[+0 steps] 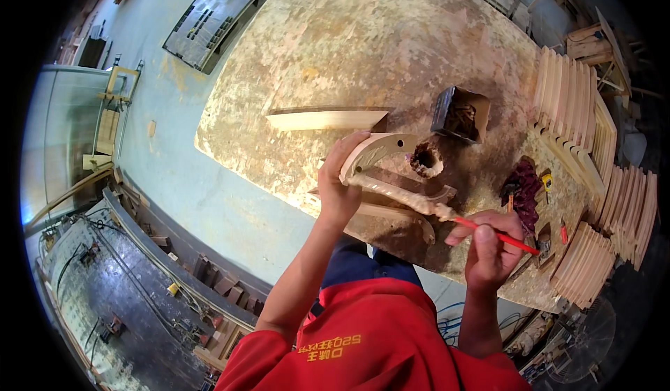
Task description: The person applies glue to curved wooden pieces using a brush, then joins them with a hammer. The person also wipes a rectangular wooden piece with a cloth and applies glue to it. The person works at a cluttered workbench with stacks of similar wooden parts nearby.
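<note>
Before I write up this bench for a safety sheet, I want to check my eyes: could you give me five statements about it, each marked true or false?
1. The left hand's grip is on a pale curved wooden piece. True.
2. The right hand's grip is empty. False: it holds a slim red tool.
3. An open dark box stands beyond a round, crusted pot. True.
4. A dark red cloth lies on the floor. False: it lies on the worktable.
5. Rows of pale wooden pieces are stacked at the table's right side. True.
</note>
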### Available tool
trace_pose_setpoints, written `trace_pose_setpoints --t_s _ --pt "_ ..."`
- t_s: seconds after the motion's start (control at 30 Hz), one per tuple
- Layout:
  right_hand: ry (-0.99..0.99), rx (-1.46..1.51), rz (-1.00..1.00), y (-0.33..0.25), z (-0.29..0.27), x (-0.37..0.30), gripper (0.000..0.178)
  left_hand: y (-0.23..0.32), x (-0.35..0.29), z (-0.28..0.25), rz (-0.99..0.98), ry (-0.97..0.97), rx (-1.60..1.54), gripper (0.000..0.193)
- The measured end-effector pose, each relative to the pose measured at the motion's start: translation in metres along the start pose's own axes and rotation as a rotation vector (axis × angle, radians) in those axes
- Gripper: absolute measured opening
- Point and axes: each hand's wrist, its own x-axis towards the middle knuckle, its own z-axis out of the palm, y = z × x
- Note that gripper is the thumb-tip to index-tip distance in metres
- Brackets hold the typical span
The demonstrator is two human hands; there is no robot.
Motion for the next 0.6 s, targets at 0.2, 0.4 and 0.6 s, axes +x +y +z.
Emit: trace_pose_setpoints --t_s 0.2,0.4,0.6 --pt "0.237 -0.034 -0.009 0.016 -0.054 0.003 0.010 -0.001 -0.003 -0.006 -0.007 0.027 -0.096 0.042" --pt "0.002 -0.469 0.156 0.087 -0.083 -0.003 0.010 -0.001 -0.002 -0.008 -0.047 0.062 -0.034 0.051" --pt "-0.062 -0.678 0.118 0.082 -0.093 -0.008 0.010 0.000 -0.008 -0.012 -0.127 0.071 -0.100 0.048"
